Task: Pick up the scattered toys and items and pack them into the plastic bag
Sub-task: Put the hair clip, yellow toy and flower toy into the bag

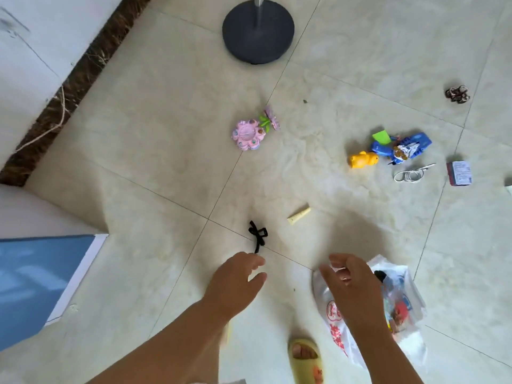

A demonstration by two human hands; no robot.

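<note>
Left hand (235, 278) low over the floor tiles (166, 134), fingers curled, thumb and forefinger pinching the near end of a black bow-shaped tie (257, 235); its tail runs away from the hand and a touch left, loops at the far end. Right hand (350, 281) hovers over the plastic bag (410, 345), fingers loosely bent, nothing in it. The bag lies flat on the tile just right of a yellow slipper (306, 361), red printing on its white face too blurred to read, colourful bits showing through.

Beyond the tie, a cream tube (298, 216) lies slantwise, long axis running up to the right. Farther out, a pink flower toy (247, 134), green stem pointing up-right. To the right, a yellow duck (363, 159) just beside a blue toy (401, 146), a wire loop (410, 176) near them, and a small box (459, 173) with fine print I can't make out. A dark scrunchie (457, 94) sits well apart. A round black stand base (257, 34) is up top.
</note>
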